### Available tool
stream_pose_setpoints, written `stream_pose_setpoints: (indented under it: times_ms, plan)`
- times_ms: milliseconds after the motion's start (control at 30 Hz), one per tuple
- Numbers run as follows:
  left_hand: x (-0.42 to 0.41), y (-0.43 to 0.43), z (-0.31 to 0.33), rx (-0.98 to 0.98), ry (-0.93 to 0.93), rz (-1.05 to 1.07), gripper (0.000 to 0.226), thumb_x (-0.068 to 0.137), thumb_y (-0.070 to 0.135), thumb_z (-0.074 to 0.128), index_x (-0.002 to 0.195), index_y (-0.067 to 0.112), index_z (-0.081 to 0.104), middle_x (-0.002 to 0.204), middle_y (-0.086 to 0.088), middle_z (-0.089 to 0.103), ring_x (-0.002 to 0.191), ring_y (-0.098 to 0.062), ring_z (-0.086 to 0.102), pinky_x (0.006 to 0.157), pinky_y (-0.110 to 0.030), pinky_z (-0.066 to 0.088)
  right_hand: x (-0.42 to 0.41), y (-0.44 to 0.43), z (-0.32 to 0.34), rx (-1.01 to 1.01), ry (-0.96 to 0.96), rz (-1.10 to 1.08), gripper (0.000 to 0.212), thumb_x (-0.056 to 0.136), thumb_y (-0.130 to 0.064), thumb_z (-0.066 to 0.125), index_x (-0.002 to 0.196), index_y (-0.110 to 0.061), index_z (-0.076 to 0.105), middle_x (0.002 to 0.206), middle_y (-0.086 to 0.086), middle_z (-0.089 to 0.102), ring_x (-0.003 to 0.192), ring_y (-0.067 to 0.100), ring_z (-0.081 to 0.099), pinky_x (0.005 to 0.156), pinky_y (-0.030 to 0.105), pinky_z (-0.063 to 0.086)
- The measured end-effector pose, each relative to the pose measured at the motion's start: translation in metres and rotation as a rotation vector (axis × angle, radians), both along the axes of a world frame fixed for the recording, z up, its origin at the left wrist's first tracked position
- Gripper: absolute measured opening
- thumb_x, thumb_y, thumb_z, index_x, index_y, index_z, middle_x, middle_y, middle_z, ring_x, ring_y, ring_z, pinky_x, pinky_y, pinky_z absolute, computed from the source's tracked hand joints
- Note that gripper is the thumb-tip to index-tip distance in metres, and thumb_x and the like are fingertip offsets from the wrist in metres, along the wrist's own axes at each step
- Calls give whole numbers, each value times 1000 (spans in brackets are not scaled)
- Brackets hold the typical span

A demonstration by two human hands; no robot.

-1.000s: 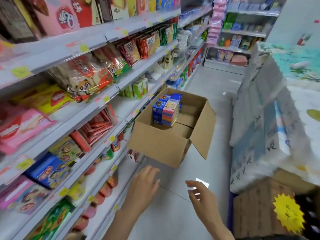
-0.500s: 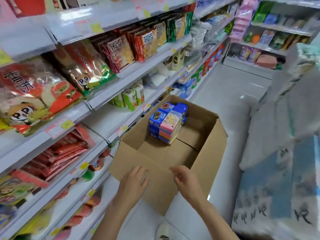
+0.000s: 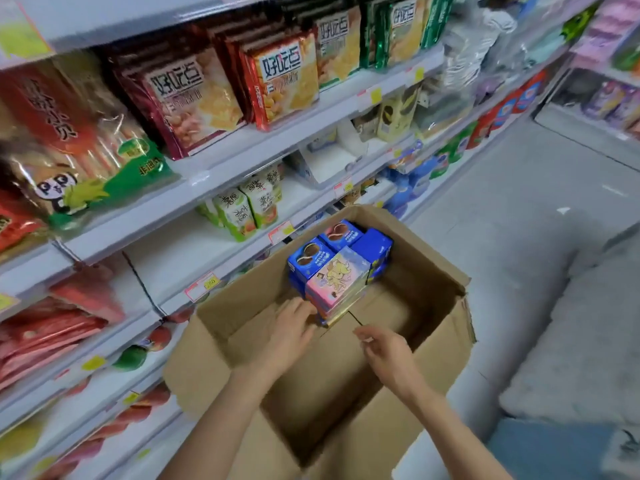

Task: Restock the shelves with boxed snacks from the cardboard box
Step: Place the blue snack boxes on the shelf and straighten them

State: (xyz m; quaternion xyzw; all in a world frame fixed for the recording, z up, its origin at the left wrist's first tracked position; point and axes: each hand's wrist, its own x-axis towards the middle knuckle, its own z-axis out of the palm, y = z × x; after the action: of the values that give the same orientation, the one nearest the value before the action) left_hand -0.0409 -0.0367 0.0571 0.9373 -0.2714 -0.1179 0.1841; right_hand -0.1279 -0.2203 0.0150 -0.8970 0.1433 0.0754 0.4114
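An open cardboard box point(image 3: 440, 344) stands on the floor beside the shelves. In its far left corner is a stack of boxed snacks: blue boxes point(image 3: 372, 245) at the back and a pink box point(image 3: 337, 280) on top of the front pile. My left hand point(image 3: 289, 329) is inside the cardboard box, fingertips touching the lower left side of the stack, holding nothing. My right hand point(image 3: 386, 351) hovers inside the box just right of the stack, fingers loosely curled and apart, empty.
White shelves point(image 3: 242, 168) on the left carry bagged snacks, green-and-white packs point(image 3: 249, 207) and red packets. A bare stretch of shelf point(image 3: 194, 258) lies level with the box's left rim. Grey floor runs on the right, with wrapped goods point(image 3: 571, 358) close by.
I have moved closer to the cardboard box. Both hands went from its near wall over the rim and into it, the left reaching the stack of snack boxes.
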Motion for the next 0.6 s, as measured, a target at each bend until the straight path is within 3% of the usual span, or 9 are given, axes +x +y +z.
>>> stream_pose_setpoints:
  times_ms: [67,233,400,533,600]
  plan:
    - [18,-27,-8,42,20,59,27,96,28,44,121,21,50,122,6,48,115,-12,46,83,-22,33,27,-32,-14,-15,56,67,32,85,-5,51,109,-21,66,98,-7,67,83,15,62,79,27,47]
    - [65,-80,-50,161,107,177,32,95,28,45,125,21,47,128,4,47,119,-14,45,84,-25,36,100,-98,-46,-12,136,178,28,88,-6,54,113,-16,64,106,3,67,83,12,58,84,29,48]
    - [94,-104,-100,290,184,214,46,90,39,51,131,22,41,132,0,43,122,-20,40,94,-32,39,171,-143,-82,-211,202,316,42,86,-7,52,127,-15,53,127,6,54,113,27,55,92,32,44]
    - [116,-115,-135,378,308,369,81,78,52,63,140,18,26,137,-6,31,125,-25,33,99,-36,35,207,-151,-113,-24,387,45,21,89,-14,54,109,-10,59,112,10,62,104,28,59,84,29,43]
    - [123,-120,-151,401,383,434,98,71,55,69,144,16,16,141,-7,24,127,-26,30,101,-38,33,205,-144,-128,321,588,-133,20,87,-21,63,104,-14,54,102,10,60,87,25,59,74,32,48]
